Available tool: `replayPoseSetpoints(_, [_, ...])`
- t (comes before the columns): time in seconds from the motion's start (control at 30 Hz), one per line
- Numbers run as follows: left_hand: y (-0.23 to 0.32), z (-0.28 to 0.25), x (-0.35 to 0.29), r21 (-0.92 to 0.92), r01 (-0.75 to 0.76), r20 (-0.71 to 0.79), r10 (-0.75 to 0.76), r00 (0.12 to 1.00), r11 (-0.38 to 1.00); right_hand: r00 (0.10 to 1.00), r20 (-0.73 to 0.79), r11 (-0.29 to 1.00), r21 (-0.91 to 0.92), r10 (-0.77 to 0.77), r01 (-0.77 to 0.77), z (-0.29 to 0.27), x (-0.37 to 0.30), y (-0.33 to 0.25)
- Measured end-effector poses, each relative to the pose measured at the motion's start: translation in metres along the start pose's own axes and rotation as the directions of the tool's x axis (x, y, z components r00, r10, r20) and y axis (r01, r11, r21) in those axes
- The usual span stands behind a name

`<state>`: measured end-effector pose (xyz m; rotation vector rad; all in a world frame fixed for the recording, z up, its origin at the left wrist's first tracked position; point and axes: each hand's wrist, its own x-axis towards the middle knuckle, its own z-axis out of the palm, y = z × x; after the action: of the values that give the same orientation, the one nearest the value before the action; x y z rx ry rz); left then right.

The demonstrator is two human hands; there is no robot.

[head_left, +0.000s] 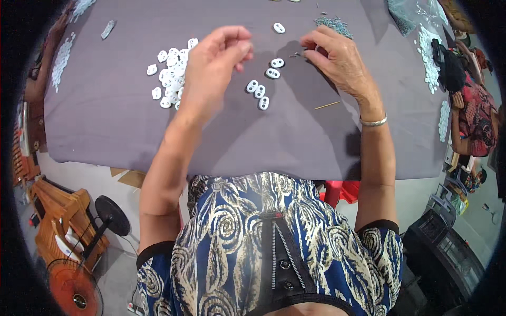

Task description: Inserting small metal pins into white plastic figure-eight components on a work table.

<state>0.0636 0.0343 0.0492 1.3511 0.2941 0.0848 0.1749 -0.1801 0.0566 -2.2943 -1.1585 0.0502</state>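
My left hand (213,66) hangs over the table beside a heap of white oval plastic pieces (171,76), its fingers curled in and thumb close to them; motion smears it slightly, and anything inside is hidden. On the right, my right hand (337,60) is pinched, with a tiny grey screw (295,55) at its fingertips. Between my hands lie several white oval pieces with two dark holes each: one piece (279,28) farther off, a pair with a front piece (272,73), and a row of three around a middle piece (259,91).
A pile of small grey screws (337,25) lies beyond my right hand; a thin yellowish stick (327,105) is nearer me. More white pieces (428,58) line the right edge, near a clear bag (416,16). Another person (477,118) sits at the right. A fan (74,289) stands lower left.
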Motion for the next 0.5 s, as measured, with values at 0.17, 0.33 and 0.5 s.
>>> replayPoseSetpoints(0.17, [-0.020, -0.009, -0.029, 0.099, 0.032, -0.031, -0.029, 0.999, 0.995, 0.999, 0.051, 1.000, 0.002, -0.017, 0.017, 0.013, 0.003, 0.001])
replayPoseSetpoints(0.33, [-0.024, -0.010, -0.034, 0.141, -0.043, -0.047, 0.050, 0.998, 0.989, 0.999, -0.050, 0.998, 0.056, 0.017, -0.014, 0.018, 0.003, -0.004])
replayPoseSetpoints(0.5, [-0.024, -0.010, -0.040, 0.185, -0.059, -0.057, 0.071, 0.996, 0.981, 0.990, 0.066, 0.973, 0.185, 0.127, -0.137, 0.015, -0.004, -0.017])
